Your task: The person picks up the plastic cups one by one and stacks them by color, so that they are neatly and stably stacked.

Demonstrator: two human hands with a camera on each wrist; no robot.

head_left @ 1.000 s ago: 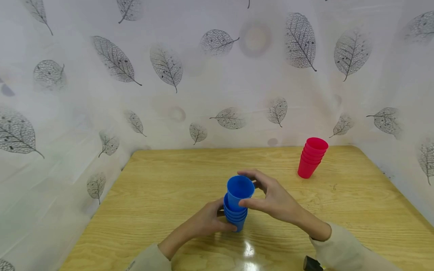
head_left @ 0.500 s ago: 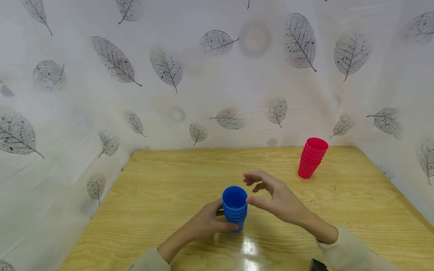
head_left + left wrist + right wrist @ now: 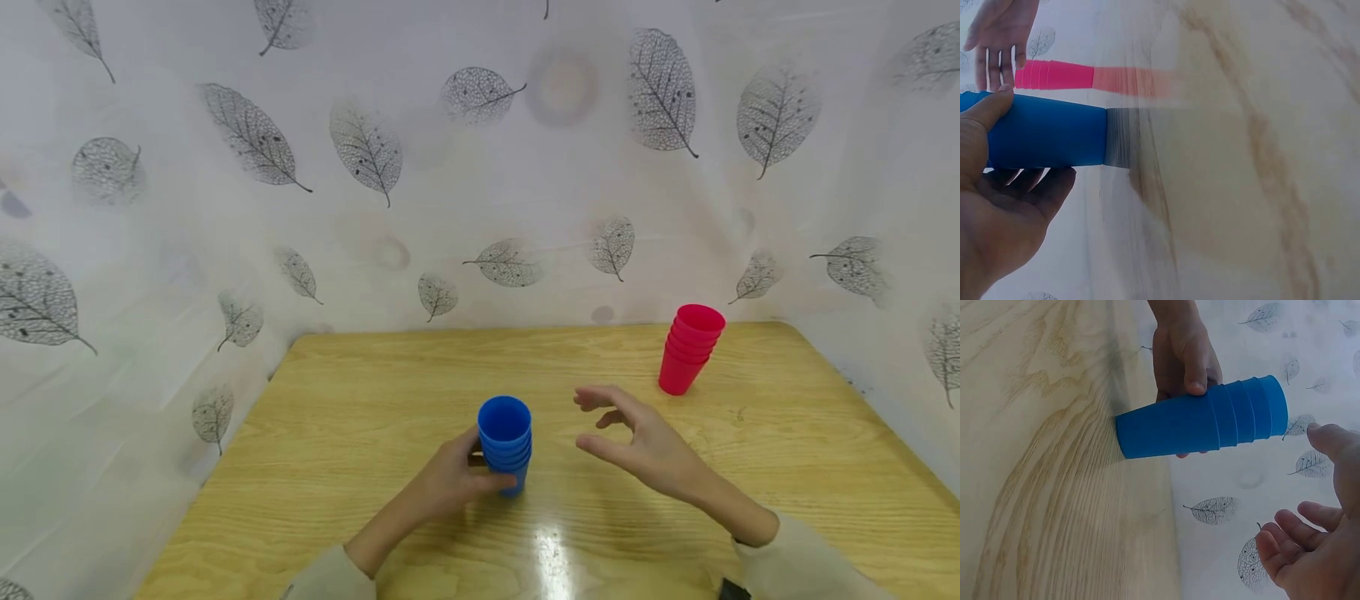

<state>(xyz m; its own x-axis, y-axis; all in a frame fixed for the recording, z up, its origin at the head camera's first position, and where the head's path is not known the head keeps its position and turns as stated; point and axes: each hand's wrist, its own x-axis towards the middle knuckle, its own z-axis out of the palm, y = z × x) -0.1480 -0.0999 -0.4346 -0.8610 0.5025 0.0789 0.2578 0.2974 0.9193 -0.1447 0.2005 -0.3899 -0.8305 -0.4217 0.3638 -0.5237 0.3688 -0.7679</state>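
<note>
A stack of several nested blue plastic cups [image 3: 506,437] stands upright near the middle of the wooden table. My left hand [image 3: 453,479] grips its lower part from the left, thumb across the front and fingers behind. In the right wrist view the blue cups [image 3: 1210,419] show their rims one above another, with the left hand [image 3: 1188,359] around the bottom cup. My right hand [image 3: 648,437] hovers to the right of the stack, apart from it, fingers loosely bent and holding nothing. The right wrist view also has the right hand [image 3: 1322,544] with its palm bare.
A stack of several red cups [image 3: 692,350] stands at the back right of the wooden table [image 3: 390,383]. A wall covering with leaf prints [image 3: 480,167] rises behind the table and along its sides. A small black object [image 3: 733,590] shows at the right sleeve.
The top blue cup went down into the stack, and my right hand let go and moved away to the right. My left hand and the stack shifted slightly left and away from me.
</note>
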